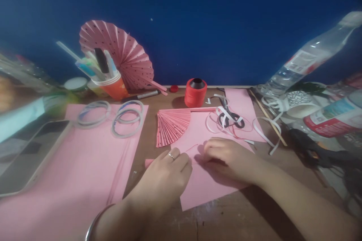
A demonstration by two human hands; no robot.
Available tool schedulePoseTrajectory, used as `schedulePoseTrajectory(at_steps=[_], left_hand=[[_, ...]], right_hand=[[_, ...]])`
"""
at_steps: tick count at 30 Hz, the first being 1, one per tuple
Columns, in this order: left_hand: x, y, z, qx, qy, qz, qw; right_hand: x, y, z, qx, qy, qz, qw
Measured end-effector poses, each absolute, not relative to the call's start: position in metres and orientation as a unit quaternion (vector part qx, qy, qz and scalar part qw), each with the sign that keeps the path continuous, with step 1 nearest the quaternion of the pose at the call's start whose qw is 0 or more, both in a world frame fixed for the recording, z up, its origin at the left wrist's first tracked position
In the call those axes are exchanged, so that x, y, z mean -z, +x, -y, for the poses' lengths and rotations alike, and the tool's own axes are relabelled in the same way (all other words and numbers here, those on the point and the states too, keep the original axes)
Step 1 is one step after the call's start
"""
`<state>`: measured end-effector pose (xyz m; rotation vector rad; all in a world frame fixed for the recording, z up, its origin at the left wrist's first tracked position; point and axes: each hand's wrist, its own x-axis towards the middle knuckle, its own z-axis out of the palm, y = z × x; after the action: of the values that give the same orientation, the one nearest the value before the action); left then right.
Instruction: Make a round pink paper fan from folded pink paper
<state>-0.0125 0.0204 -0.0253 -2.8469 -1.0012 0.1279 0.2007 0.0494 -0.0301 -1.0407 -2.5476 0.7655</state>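
My left hand (171, 169), with a ring on one finger, is closed over a narrow folded strip of pink paper (148, 163); one end sticks out at its left, the rest is hidden. A thin red thread (192, 147) rises from beside its fingertips. My right hand (224, 158) is curled with fingers pinched, and a faint line of thread runs toward it; its fingertips are partly hidden. Both hands rest over a pink paper sheet (195, 192). Just beyond them lies a small pleated pink fan (174, 126).
Behind stands a red thread spool (195, 96). Scissors (230, 118) lie among white ribbon scraps at the right. Tape rolls (127, 118) and a phone (34, 154) are on the left. A pen cup (111, 84), large fan (121, 52) and plastic bottles (313, 52) line the back and sides.
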Motion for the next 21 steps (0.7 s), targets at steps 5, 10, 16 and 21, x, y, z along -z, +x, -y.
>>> schedulePoseTrajectory(at_steps=[5, 10, 16, 21], left_hand=[[0.0298, -0.0144, -0.0237, 0.004, -0.930, 0.368, 0.002], [0.0329, -0.0156, -0.0267, 0.037, -0.924, 0.379, -0.018], [0.0321, -0.0140, -0.0286, 0.072, -0.913, 0.400, -0.033], [0.0331, -0.0141, -0.0286, 0.080, -0.907, 0.411, -0.038]], right_hand=[[0.0344, 0.2026, -0.0523, -0.285, -0.357, 0.875, 0.161], [0.0370, 0.2011, -0.0528, -0.284, -0.365, 0.872, 0.162], [0.0374, 0.1976, -0.0516, -0.287, -0.414, 0.841, 0.198], [0.0370, 0.1965, -0.0502, -0.303, -0.420, 0.831, 0.204]])
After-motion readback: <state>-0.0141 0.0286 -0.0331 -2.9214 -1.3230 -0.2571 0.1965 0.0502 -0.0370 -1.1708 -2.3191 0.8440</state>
